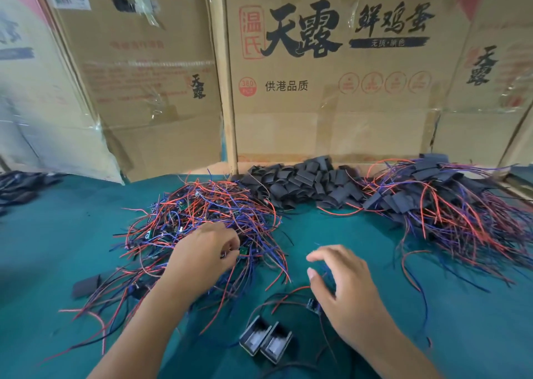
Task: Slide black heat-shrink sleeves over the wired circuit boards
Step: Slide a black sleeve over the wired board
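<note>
A tangled pile of wired circuit boards (pixel 202 217) with red and blue leads lies left of centre on the green cloth. My left hand (pixel 206 253) reaches into its near edge and pinches a small green board (pixel 244 252). Black heat-shrink sleeves (pixel 300 184) are heaped at the back centre. A pile of sleeved boards (pixel 450 205) with trailing wires lies on the right. My right hand (pixel 343 289) hovers over the cloth with fingers loosely curled, holding nothing that I can see; a small wired part (pixel 313 305) lies just by its thumb side.
Two small black open-topped cases (pixel 266 339) lie side by side near the front. A lone black sleeve (pixel 86 285) lies at the left. Cardboard boxes (pixel 331 90) wall off the back of the table. Dark items (pixel 20 188) lie at the far left edge.
</note>
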{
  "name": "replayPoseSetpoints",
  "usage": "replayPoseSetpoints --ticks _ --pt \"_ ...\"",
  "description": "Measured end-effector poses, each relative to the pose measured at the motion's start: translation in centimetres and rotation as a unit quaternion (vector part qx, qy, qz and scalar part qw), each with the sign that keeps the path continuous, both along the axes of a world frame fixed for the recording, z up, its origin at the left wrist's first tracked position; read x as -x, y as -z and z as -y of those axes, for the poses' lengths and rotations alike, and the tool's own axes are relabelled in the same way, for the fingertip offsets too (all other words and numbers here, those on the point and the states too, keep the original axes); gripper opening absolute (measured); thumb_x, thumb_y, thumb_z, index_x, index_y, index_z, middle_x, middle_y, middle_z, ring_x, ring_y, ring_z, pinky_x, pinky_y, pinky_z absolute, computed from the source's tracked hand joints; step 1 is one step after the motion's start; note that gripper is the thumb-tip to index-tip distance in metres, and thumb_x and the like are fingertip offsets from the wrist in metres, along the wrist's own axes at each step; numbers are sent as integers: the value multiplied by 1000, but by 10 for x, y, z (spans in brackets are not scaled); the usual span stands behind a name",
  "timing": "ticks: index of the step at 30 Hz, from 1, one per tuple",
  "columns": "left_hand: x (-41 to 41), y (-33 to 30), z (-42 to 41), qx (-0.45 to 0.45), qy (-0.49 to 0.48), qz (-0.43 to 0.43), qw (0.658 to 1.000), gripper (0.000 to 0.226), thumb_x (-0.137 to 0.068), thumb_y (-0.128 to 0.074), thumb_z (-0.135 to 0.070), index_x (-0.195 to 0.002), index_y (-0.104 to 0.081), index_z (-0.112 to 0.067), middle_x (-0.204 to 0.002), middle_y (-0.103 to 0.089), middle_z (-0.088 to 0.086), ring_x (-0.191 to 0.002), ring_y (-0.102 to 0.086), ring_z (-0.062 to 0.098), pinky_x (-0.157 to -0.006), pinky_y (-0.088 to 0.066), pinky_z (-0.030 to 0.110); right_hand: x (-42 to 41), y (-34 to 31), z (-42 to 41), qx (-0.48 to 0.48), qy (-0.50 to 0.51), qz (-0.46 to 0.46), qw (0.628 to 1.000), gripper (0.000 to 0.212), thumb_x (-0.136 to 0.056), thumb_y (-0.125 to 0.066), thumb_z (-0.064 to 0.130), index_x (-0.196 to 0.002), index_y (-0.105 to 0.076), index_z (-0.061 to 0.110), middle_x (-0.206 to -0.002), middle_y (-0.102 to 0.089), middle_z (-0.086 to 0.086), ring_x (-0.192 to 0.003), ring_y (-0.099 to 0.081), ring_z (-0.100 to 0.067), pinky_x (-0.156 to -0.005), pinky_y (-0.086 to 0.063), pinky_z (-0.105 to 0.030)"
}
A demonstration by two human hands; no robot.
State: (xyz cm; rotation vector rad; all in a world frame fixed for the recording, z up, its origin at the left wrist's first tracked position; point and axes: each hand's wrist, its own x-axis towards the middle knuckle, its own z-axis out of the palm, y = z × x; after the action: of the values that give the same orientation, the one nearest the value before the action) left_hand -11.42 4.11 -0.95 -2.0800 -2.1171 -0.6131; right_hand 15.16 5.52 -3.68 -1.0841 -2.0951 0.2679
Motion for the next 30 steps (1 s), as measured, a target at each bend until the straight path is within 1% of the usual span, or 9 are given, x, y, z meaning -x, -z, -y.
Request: replayPoseSetpoints --ticks 3,6,9,13,18,23,26,28,30 --pt "-7 14 -6 39 10 -61 997 22 -100 -51 -28 -115 -68 -32 -117 -58 -12 -112 -46 14 -93 -41 29 3 5 -5 -35 -7 9 999 13 -87 -59 25 -100 -63 22 -99 -59 12 -102 -57 -11 -90 -37 -32" --pt "-12 20 -9 52 -30 -110 992 34 -98 -48 -22 -128 -62 -31 -131 -55 -12 -122 -40 18 -101 -32 32 7 9 -6 -48 -21 14 999 13 -88 -58 26 -100 -61 24 -100 -57 13 -102 -56 -10 -89 -39 -32" --pt "-15 20 -8 55 -67 -141 986 34 -91 -51 -27 -124 -62 -29 -128 -59 -9 -119 -42 21 -99 -32 34 10 9 -6 -61 -29 22 997 13 -87 -59 26 -100 -60 23 -100 -57 13 -99 -56 -11 -88 -37 -32" --pt "-24 15 -9 81 -90 -192 974 30 -91 -51 -32 -118 -61 -25 -119 -60 -5 -114 -46 23 -96 -33 35 10 7 -3 -49 -32 25 998 11 -88 -59 25 -99 -61 22 -100 -56 12 -99 -55 -13 -88 -40 -34" --pt "-29 10 -6 119 -92 -208 966 24 -87 -53 -35 -108 -59 -23 -113 -58 -1 -113 -48 24 -96 -32 37 10 4 0 -37 -34 26 998 12 -88 -59 25 -99 -63 21 -101 -57 11 -104 -54 -14 -92 -40 -35" --pt "-32 8 -5 119 -105 -204 966 17 -91 -53 -18 -107 -55 -22 -113 -57 0 -110 -49 24 -95 -34 36 9 4 0 -26 -46 34 998 10 -90 -57 26 -99 -62 22 -103 -54 12 -104 -48 -9 -92 -36 -30" --pt "-35 7 -5 112 -99 -204 968 14 -93 -54 -28 -107 -55 -24 -113 -59 -2 -111 -50 23 -96 -33 36 8 4 -1 -22 -50 43 998 12 -92 -54 29 -99 -61 22 -104 -52 12 -106 -48 -9 -93 -34 -28" --pt "-36 9 -6 99 -95 -208 969 22 -94 -55 -36 -114 -54 -26 -116 -60 -3 -113 -51 23 -97 -33 36 8 4 -2 -18 -54 43 997 12 -93 -53 29 -100 -60 23 -104 -51 12 -107 -46 -7 -95 -33 -28" --pt "-36 11 -8 86 -92 -211 969 26 -97 -52 -37 -122 -54 -29 -119 -59 -4 -115 -50 22 -98 -33 36 8 5 -2 -19 -57 44 997 12 -93 -54 29 -100 -60 23 -104 -51 12 -107 -46 -7 -95 -32 -27"
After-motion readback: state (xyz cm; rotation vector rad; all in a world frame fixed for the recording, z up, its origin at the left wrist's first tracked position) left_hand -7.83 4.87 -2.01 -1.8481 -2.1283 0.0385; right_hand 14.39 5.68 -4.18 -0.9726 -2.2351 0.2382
